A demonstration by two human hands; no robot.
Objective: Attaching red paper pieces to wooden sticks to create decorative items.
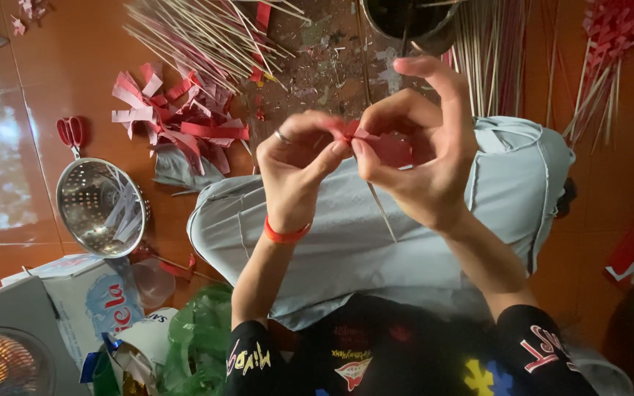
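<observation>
Both hands meet in the middle of the view, above the lap covered with pale grey-blue trousers point(376, 235). Between them is a small red paper piece point(379, 147) fixed on a thin wooden stick point(383, 213), which goes down and to the right from the paper, over the trousers.

The left hand point(295, 172) is closed in a pinch: its thumb and forefinger press the left edge of the red paper piece. This hand has a ring on 1 finger and a red band point(285, 235) at the wrist. The right hand point(423, 154) pinches the same paper from the right with thumb and forefinger, and most of the paper lies inside its curled palm; its other fingers are lifted and bent, free of anything.

On the brown tiled floor point(53, 66), well apart from the hands, lies a heap of red and pink paper strips point(177, 121) and a bundle of bare wooden sticks point(199, 33). Further left stands a metal colander point(100, 207) with pale strips inside, and red-handled scissors point(72, 133) lie just beside its rim
</observation>
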